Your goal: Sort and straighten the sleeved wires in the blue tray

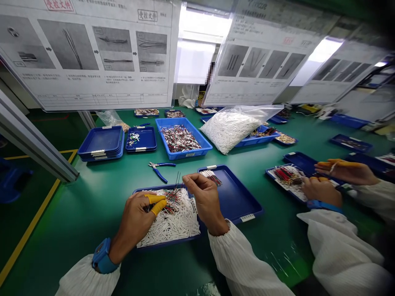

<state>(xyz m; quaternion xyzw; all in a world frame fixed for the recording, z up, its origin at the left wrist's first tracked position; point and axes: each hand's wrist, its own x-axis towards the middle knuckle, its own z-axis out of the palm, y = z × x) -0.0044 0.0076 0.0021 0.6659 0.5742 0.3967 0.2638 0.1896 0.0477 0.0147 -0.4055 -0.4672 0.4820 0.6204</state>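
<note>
My left hand (135, 218), with yellow finger cots on thumb and index finger, pinches several thin wire leads (178, 181) that stick up to the right. It is above a blue tray (168, 240) filled with short white tubes (173, 226) and a pile of red, black and blue wired pieces (173, 201). My right hand (203, 199) is raised over the tray's right side, thumb and fingertips closed beside the tips of the leads. What its fingertips hold is too small to make out. A larger blue tray (237, 197) carries a row of white-and-dark pieces (212, 176).
Blue-handled pliers (162, 169) lie behind the trays. Farther back are stacked blue trays (101, 142), a bin of pieces (182, 139) and a bag of white tubes (230, 129). At right, a co-worker's hands (322, 191) work over another tray (285, 181). Instruction sheets (108, 82) hang above.
</note>
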